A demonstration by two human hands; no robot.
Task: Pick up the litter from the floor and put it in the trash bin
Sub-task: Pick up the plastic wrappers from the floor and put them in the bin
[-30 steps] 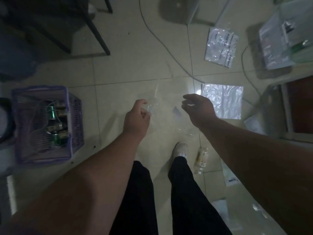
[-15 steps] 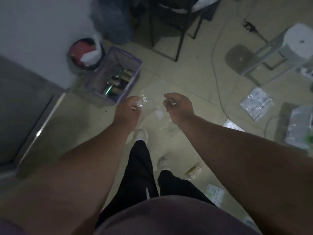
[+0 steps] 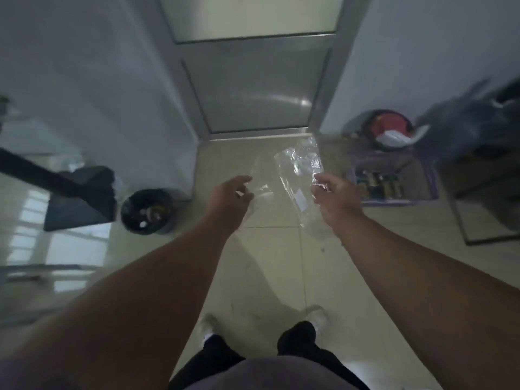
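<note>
Black plastic formed the round trash bin (image 3: 147, 211) at the left, standing on the floor beside a wall corner; small items lay inside it, too dim to identify. A dark angled object (image 3: 81, 197) just left of the bin was blurred and could not be identified, and the far left edge of the view was smeared by motion. The left hand (image 3: 229, 199) was held out above the floor with fingers curled, pinching one edge of a clear plastic bag (image 3: 298, 175). The bag was transparent, crinkled, with a small white label visible near its lower part; its left portion was nearly invisible against the tiles. It hung in the air between both hands, in front of the door, well apart from the bin. The right hand (image 3: 334, 197) gripped the bag's other edge, fingers closed on the film. To the right, a purple basket (image 3: 394, 178) sat on the floor, its contents dark and indistinct. Behind it stood a red container (image 3: 389, 128) holding something white. A dark blurred mass (image 3: 472, 125) at the far right was cut off by the frame. The floor (image 3: 270, 271) was pale glossy tile. A grey metal-framed door (image 3: 253, 80) stood shut between light walls. White shoes and dark trousers showed at the bottom.
</note>
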